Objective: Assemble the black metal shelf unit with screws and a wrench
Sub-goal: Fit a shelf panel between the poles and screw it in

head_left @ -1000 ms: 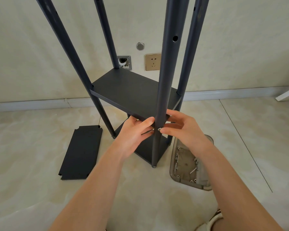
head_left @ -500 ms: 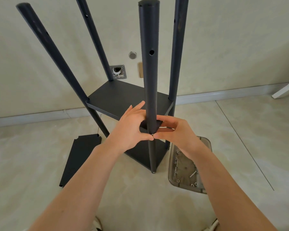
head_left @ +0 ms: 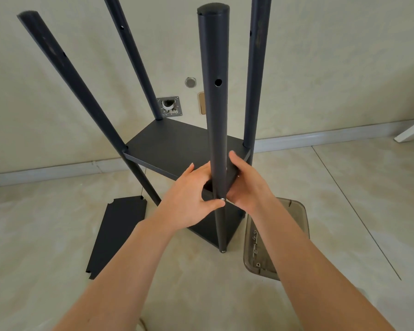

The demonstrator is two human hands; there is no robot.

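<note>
Shelf unit [head_left: 177, 144] stands on tiled floor [head_left: 344, 187] near wall [head_left: 332, 68]: 4 black posts, 2 shelves fitted.

Near post [head_left: 213, 115] upright, centre of view, capped top, open hole partway up. Foot rests on floor.

Upper shelf [head_left: 172, 144] sits between posts, roughly level; its near-R corner meets near post, between the two hands. Lower shelf [head_left: 208, 229] close to floor, mostly hidden behind arms and post.

L hand [head_left: 189, 199]: fingers curled at L side of near post, thumb tip touching a silver screw [head_left: 222, 199] on the post's front face at shelf-corner height. Pinch on screw head looks likely, but index side is hidden, so cannot tell for sure whether it grips or only presses.

R hand [head_left: 246, 185]: wrapped round upper shelf's corner on R side of post, thumb over top, fingers underneath. Grasping shelf edge.

Loose shelf panel [head_left: 117, 235] lies flat on floor, L of unit, apart from it; notched corners visible.

Clear brownish tray [head_left: 294, 211] on floor just R of unit, partly under R forearm; a few small silver screws inside.

Wall: socket plate [head_left: 202, 102] partly behind near post, open box [head_left: 169, 106], round metal cap [head_left: 190, 82]. White object at far R edge, unidentifiable.
</note>
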